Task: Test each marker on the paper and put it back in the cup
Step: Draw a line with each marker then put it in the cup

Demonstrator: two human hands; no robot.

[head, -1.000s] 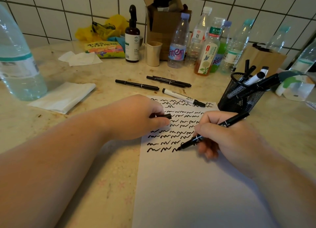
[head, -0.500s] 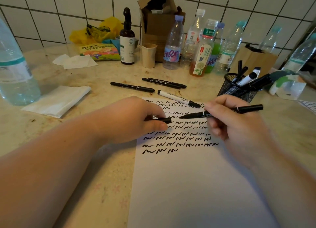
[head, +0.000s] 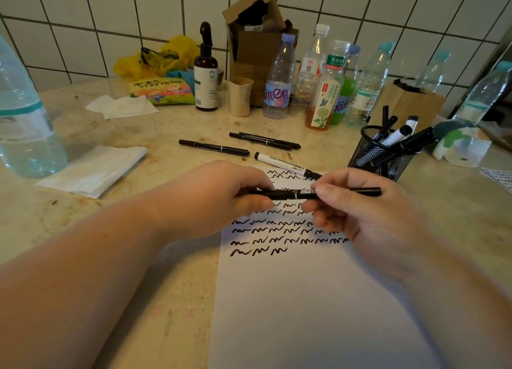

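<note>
1. Left hand (head: 221, 199) and right hand (head: 357, 211) each pinch an end of one black marker (head: 288, 194), level above the scribbled paper (head: 304, 299).
2. The mesh cup (head: 371, 158) stands just right of it, holding more markers.

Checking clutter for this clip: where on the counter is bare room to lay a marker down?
Bare counter lies between the folded tissue, the brown pump bottle and the loose black markers. The lower half of the paper is blank too. It is crowded along the wall, around the bottles, and beside the mesh cup.
</note>
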